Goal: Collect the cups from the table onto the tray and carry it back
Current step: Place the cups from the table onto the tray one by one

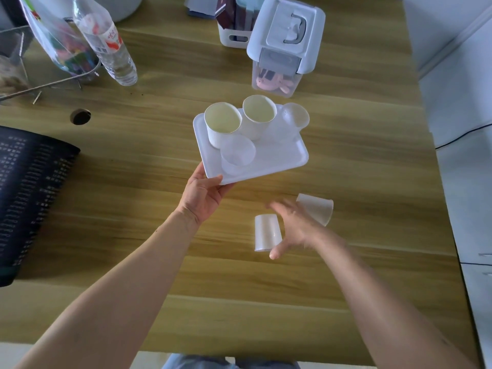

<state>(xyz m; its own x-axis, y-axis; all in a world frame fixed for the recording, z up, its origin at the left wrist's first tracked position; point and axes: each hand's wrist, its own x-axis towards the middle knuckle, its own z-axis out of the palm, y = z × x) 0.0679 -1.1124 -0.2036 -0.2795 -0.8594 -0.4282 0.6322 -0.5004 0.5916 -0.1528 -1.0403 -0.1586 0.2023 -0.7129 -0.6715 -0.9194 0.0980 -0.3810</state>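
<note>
right fingers [286, 209] spread, blurred, between two overturned cups [267, 232]; left fingers [213, 182] pinching tray [279, 161] corner.

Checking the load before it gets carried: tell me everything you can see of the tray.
The tray is white, rectangular, with rounded corners and a low raised rim, plastic by its look. The left hand grips its near corner. It carries four upright cups, two white and two clear, crowded toward its far side.
</note>
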